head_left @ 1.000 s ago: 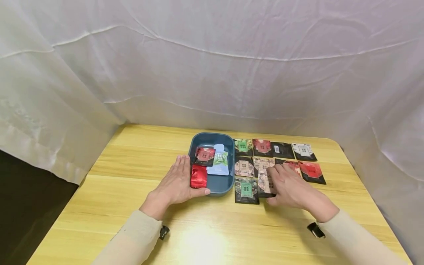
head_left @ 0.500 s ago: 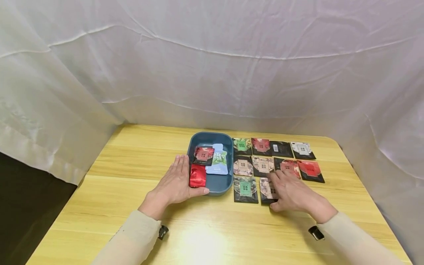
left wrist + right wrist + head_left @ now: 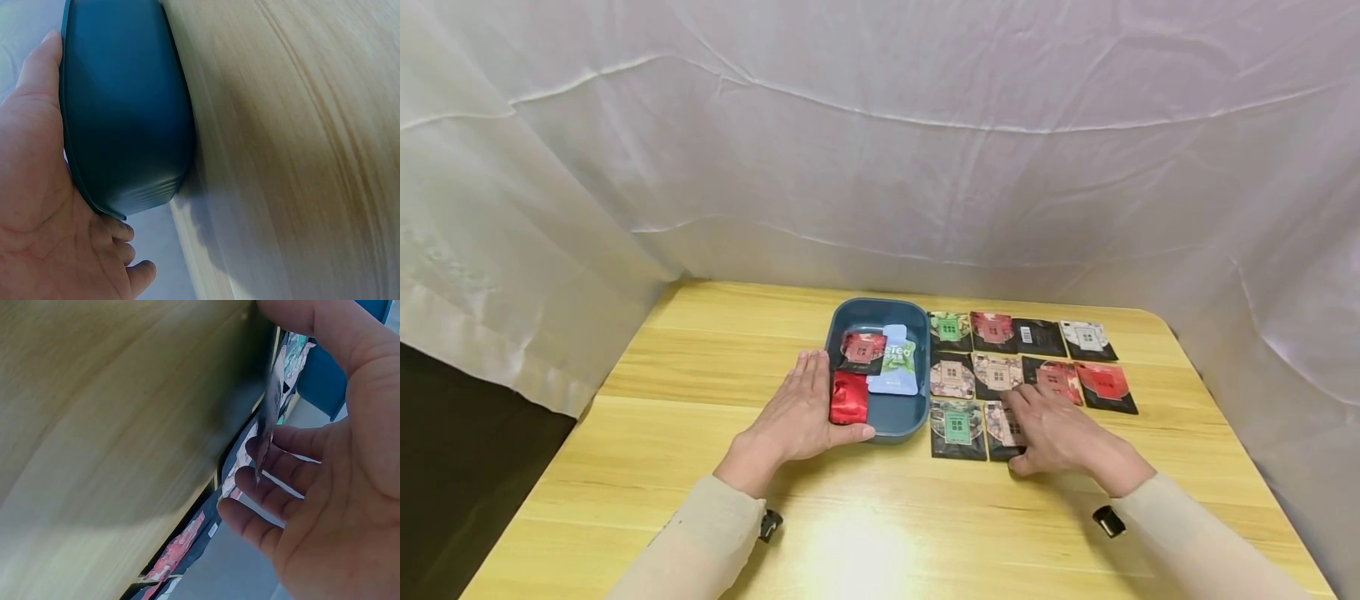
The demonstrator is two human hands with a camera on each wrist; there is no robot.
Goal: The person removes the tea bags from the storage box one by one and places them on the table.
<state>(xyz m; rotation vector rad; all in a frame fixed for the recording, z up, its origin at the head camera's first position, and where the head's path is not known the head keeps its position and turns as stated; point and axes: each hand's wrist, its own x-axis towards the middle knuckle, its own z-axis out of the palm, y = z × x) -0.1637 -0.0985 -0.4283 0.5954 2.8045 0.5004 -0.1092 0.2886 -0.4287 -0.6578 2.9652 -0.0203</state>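
My left hand [image 3: 793,408] lies with straight fingers along the left side of a dark blue tray [image 3: 920,417], thumb at its near rim. The left wrist view shows the palm against the tray's wall [image 3: 125,94]. My right hand [image 3: 1056,429] grips a black tea sachet [image 3: 1000,427] with a pink label, fingertips at its far edge and thumb at its near edge. In the right wrist view the sachet [image 3: 270,406] stands edge-on between thumb and fingers. Beside it on the left lies a green-labelled tea sachet [image 3: 957,429].
Two rows of sachets lie behind, among them a pink-labelled one [image 3: 997,372], a red one [image 3: 1105,385] and a white one [image 3: 1087,339]. Inside the tray are a red packet [image 3: 850,398], a red-and-black sachet [image 3: 862,352] and a light blue pouch [image 3: 895,379]. Pale cloth [image 3: 925,208] hangs behind the wooden table [image 3: 925,517].
My right hand has brought the pink-labelled sachet down toward me, off the one behind, then slid it slightly left toward the green-labelled sachet. My left hand stays at the tray.
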